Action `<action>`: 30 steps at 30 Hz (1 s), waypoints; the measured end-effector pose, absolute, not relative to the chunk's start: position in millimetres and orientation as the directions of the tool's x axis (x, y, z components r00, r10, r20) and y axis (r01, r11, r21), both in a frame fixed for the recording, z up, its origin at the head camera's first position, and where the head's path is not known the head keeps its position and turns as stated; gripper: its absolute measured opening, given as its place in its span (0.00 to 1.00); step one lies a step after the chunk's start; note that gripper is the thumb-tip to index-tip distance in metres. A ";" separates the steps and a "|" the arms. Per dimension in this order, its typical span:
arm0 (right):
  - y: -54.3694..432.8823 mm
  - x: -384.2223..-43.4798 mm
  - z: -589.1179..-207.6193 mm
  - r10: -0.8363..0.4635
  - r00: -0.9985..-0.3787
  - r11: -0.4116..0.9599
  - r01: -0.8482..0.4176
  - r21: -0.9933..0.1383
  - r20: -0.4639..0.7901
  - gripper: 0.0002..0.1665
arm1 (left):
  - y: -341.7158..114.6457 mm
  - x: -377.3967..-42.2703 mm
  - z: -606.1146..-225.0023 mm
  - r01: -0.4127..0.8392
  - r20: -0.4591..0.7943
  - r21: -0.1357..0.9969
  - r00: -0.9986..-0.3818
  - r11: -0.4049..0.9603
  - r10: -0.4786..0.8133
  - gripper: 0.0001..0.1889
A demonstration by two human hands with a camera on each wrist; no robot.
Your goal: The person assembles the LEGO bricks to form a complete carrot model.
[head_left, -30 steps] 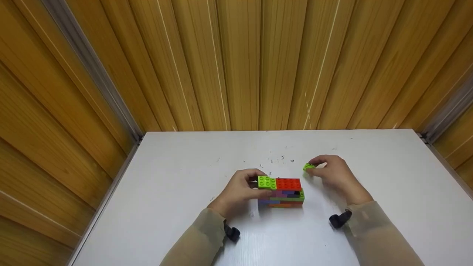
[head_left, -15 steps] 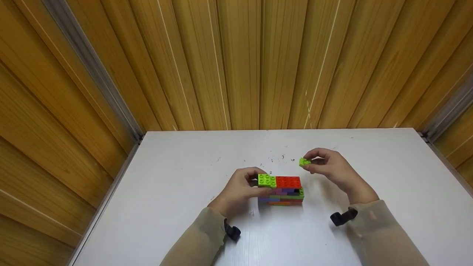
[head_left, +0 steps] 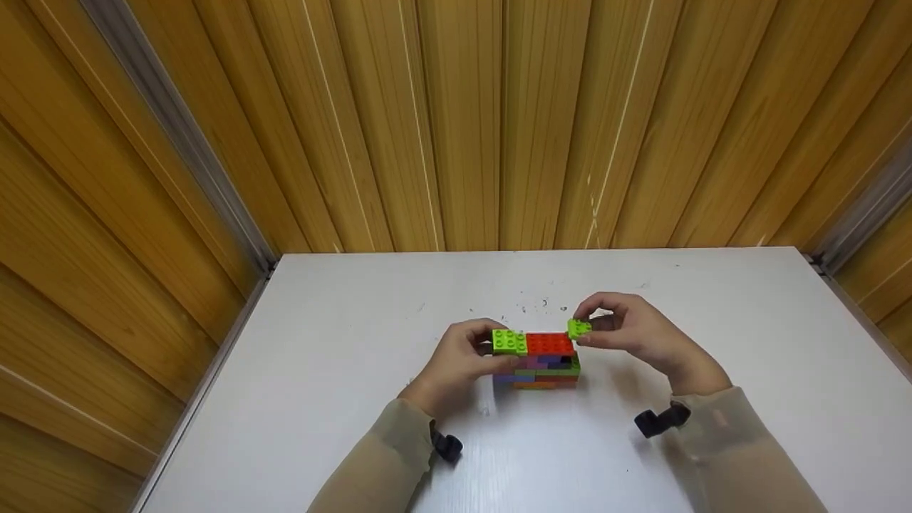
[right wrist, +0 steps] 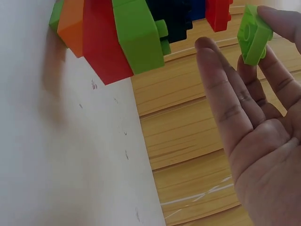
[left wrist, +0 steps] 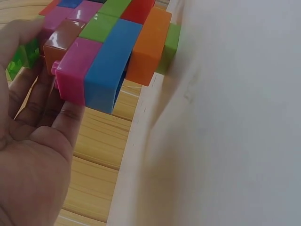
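Observation:
My left hand (head_left: 459, 361) grips the left end of a stack of colourful toy building bricks (head_left: 536, 371), thumb on its near side and fingers behind. Along its top show a light green part (head_left: 509, 341) on the left and a red brick (head_left: 549, 344) on the right. In the left wrist view the pink brick (left wrist: 75, 70) and blue brick (left wrist: 106, 66) lie at the stack's held end. My right hand (head_left: 633, 333) pinches a small light green brick (head_left: 578, 328) between thumb and fingertip, right at the stack's top right corner. Its hollow underside (right wrist: 249, 35) shows in the right wrist view.
The stack stands on a white table (head_left: 356, 320) with dark scuff marks behind it. Wood-patterned panels (head_left: 463, 128) rise along the back and sides. A black wrist camera (head_left: 447, 447) sits on the left sleeve, another black camera (head_left: 654, 422) on the right.
My right hand has lifted the small light green brick and brought it leftward to the stack's top right corner. My left hand keeps its grip, and the stack sits slightly farther back and left.

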State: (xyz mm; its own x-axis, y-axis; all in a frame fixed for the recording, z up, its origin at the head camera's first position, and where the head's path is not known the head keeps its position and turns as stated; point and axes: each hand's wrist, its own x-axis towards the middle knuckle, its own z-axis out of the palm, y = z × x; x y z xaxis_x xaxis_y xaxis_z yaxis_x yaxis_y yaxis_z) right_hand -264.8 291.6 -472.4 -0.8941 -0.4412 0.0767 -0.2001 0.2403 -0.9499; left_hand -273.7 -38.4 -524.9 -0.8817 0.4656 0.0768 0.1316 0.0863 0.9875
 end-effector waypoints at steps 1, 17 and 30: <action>290.8 -264.2 -471.6 -0.443 -0.894 0.243 -0.200 -0.949 0.074 0.21 | -38.4 -273.8 -525.0 0.130 0.075 0.988 -0.882 0.085 0.465 0.17; 281.3 -260.9 -470.8 -0.500 -0.847 0.240 -0.334 -0.911 0.179 0.14 | -37.7 -274.6 -523.6 0.142 0.096 0.988 -0.882 0.065 0.462 0.16; 276.7 -257.4 -470.2 -0.456 -0.869 0.286 -0.347 -0.893 0.191 0.16 | -38.0 -273.5 -525.0 0.120 0.069 0.989 -0.888 0.083 0.454 0.15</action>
State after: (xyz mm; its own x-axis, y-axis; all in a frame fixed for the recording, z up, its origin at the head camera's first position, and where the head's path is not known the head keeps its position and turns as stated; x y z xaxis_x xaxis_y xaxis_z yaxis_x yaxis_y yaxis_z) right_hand -257.4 276.7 -470.2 -0.8690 -0.4564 0.1911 -0.3469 0.2864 -0.8931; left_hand -273.5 -38.0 -525.0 -0.8884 0.4538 0.0693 0.1196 0.0830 0.9894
